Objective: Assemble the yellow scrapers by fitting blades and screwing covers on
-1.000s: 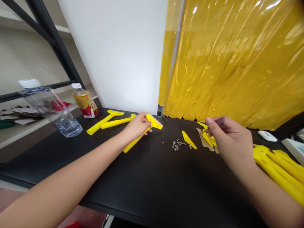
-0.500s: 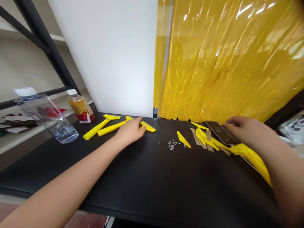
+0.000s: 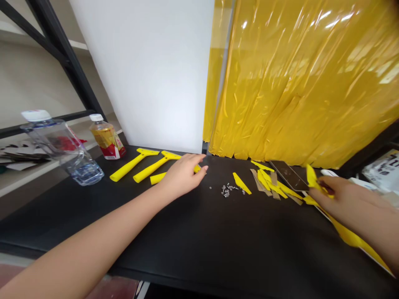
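My left hand (image 3: pixel 186 173) is over a yellow scraper (image 3: pixel 157 178), its fingers stretched out and the thumb apart. That scraper's middle is hidden under the hand. Two more yellow scrapers, one nearer (image 3: pixel 151 169) and one at the far left (image 3: pixel 127 167), lie beside it in a row. At the right, my right hand (image 3: pixel 346 203) is closed on a yellow plastic piece (image 3: pixel 311 176), which sticks up past the fingers. Below that hand lie more yellow parts (image 3: pixel 347 236), partly covered by the wrist.
Small screws and nuts (image 3: pixel 226 191) lie mid-table by a loose yellow blade-shaped plate (image 3: pixel 241 183). Yellow plates and brown strips (image 3: pixel 274 185) are piled near a dark phone (image 3: pixel 289 175). A clear bottle (image 3: pixel 67 145) and a drink bottle (image 3: pixel 107 137) stand left. Yellow film (image 3: pixel 296 83) hangs behind.
My left hand has moved right along the third scraper, uncovering its handle end. My right hand has drawn back from the phone and now holds up a yellow piece.
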Tool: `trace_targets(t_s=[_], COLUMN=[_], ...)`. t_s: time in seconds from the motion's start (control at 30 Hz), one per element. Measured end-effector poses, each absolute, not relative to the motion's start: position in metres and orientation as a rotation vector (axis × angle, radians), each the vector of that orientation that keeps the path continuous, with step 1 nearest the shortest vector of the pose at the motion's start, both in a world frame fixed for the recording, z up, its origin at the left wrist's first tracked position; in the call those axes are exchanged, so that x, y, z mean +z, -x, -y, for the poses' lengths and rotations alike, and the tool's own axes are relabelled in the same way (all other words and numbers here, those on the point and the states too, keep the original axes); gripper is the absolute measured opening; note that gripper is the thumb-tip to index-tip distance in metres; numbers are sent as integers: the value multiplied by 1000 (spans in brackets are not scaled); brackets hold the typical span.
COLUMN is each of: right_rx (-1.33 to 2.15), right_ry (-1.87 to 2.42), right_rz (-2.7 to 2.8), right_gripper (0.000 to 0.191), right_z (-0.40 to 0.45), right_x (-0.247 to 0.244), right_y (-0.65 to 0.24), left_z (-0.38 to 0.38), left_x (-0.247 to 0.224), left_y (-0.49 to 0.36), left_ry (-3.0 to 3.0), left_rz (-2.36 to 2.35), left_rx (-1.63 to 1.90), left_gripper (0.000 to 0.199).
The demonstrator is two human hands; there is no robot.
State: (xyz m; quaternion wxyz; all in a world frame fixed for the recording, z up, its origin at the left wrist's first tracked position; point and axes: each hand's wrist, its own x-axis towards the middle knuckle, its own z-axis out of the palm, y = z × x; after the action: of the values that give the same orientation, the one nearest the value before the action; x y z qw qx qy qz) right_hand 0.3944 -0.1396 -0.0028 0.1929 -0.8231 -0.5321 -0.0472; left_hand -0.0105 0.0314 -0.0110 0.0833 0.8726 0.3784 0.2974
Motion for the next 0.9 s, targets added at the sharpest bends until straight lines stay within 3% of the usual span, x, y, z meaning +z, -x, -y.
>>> trace_targets(t_s=[0.07,0.23,0.33,0.4,0.47,0.63,0.9], right_rx=[-16,926,1330,1412,1256,330,129], right_ry=[2213,1432,1244,1255,1435,1938,2146], right_rz=[1632,1714,1590,1557,1606,1983,2038], right_gripper=[24,35,30,34,37,29,24], right_z=[126,91,79,72,65,49,44], right_x=[17,24,13,7,3,-13,-29], right_y=[-351,-253,-226,-225,-237,-281,-282], left_z=[-21,12,21,20,17,10,12], left_x=[-9,-6,-7,-7,-8,-10,-15], left_y=[6,-9,-16,-17,-17,-18,-21], left_ry=[-2521,-1972,-1598,-1445,-1299,-1069,-1022], left_rz=[-884,-516,-475,-512,-537,-662,-721], left_rx=[949,873,871,912,930,905,813], left_gripper=[40,41,40,36,36,38,39])
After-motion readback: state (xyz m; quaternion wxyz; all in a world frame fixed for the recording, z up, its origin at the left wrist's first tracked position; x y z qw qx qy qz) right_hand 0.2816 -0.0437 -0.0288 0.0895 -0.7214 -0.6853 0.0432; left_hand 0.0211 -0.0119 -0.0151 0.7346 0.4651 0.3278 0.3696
